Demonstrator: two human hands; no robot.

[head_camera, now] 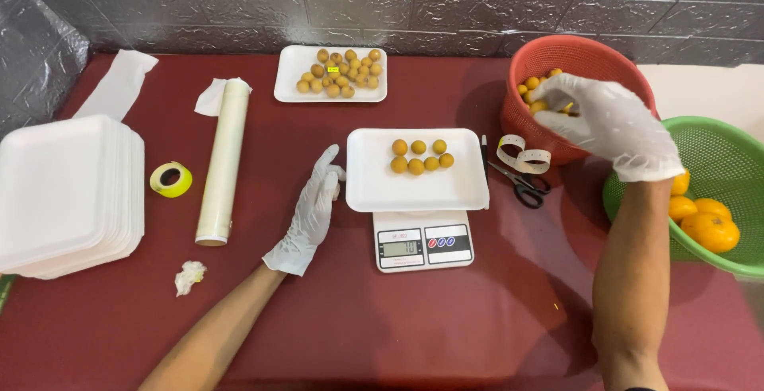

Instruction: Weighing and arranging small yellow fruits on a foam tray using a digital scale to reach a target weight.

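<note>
Both gloved hands are working over the red bench (477,319): left hand (312,212), fingers loosely open, is steadying the white tray (414,188) of small fruits (420,157) on the scale (423,246); right hand (609,124) is dipping into the red basket (585,61) beyond, curled so its grip is hidden.

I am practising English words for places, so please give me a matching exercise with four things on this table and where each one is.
Things:
1. tray with six small fruits
2. scissors
3. yellow tape roll
4. oranges

Places:
A. in the green basket
B. on the kitchen scale
C. between the foam tray stack and the film roll
D. beside the red basket

Pairs: 1-B, 2-D, 3-C, 4-A
</note>
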